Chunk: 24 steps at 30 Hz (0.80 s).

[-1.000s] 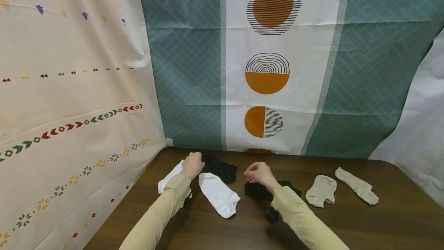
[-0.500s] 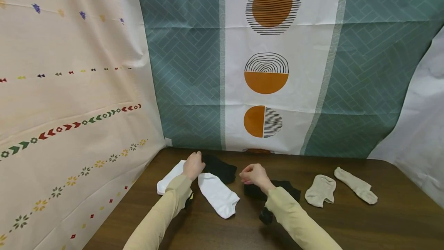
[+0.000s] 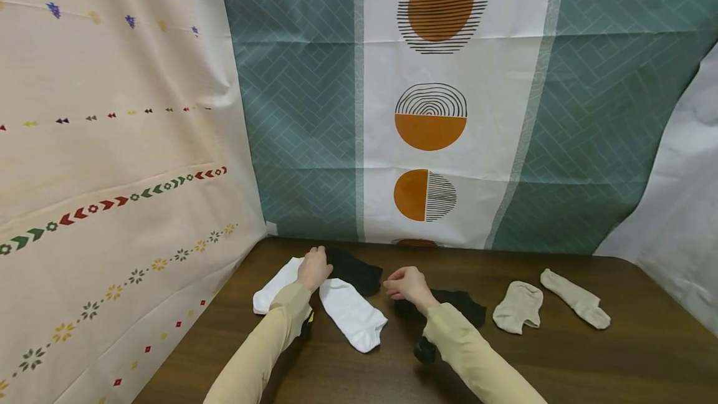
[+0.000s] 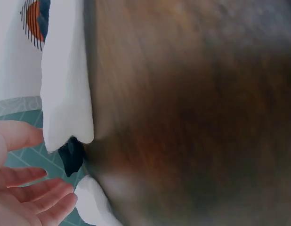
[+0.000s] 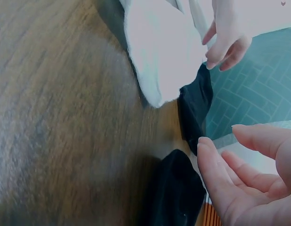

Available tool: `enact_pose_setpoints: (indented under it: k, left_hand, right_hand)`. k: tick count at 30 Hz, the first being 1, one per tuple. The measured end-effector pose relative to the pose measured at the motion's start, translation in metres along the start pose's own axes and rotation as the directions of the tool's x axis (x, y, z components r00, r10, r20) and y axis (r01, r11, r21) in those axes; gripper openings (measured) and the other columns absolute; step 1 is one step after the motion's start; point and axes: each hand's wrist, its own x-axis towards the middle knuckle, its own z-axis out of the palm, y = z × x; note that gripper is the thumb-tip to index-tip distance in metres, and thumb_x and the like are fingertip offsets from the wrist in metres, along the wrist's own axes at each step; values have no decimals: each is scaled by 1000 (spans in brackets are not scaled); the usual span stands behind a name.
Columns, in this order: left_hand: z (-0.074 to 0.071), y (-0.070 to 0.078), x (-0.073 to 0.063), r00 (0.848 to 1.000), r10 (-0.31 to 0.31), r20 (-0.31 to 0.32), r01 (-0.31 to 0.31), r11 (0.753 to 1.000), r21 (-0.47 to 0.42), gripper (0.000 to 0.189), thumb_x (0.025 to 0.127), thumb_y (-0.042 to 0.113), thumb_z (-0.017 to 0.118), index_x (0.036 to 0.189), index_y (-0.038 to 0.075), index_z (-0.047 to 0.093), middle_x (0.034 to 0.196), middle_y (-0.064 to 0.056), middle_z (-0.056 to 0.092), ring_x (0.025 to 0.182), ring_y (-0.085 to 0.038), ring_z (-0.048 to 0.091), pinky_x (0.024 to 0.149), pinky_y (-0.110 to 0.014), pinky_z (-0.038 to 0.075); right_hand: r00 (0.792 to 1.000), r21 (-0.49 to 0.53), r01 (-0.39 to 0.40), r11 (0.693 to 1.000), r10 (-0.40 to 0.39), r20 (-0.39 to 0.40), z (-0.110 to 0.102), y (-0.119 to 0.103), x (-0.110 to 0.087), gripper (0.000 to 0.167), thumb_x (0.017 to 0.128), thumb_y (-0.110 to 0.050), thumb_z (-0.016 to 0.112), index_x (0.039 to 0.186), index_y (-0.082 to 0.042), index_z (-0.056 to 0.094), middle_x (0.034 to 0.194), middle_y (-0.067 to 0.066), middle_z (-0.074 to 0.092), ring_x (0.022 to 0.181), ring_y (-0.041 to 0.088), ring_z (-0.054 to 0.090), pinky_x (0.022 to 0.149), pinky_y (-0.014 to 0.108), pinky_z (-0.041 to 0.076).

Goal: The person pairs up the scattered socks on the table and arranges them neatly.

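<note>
The far black sock (image 3: 354,272) is set on the table (image 3: 348,385) between the two hands, its long axis slanted from back left to front right. Its back-left end is met almost at once by the left hand (image 3: 315,267), just beside it; the front-right end is flanked by the right hand (image 3: 411,284), whose fingertips are held near but apart from the cloth. The left hand can be judged the nearer, though whether the cloth is touched by it cannot be told. The second black sock (image 3: 461,305) is partly covered from view by the right hand and wrist.

Both forearms are stretched forward and angled inward. On the left hand, thumb and fingers are seen spread apart, with nothing gripped. On the right, thumb and forefinger are parted, the other fingers are loosely bent, and nothing is held between them.
</note>
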Motion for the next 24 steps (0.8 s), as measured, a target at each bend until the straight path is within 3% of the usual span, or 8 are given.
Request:
enact_pose_setpoints:
  k: [24]
  left_hand:
    - [6,-1,6,1000,-4,-25,5,1000,8,41,79,9,65,110,-13,50,99,-26,50,91,-40,52,72,-45,45]
  right_hand:
    - [999,-5,-37,999,37,0,10,8,7,20,79,-1,66,91,11,58,72,12,62,68,27,63,59,30,50]
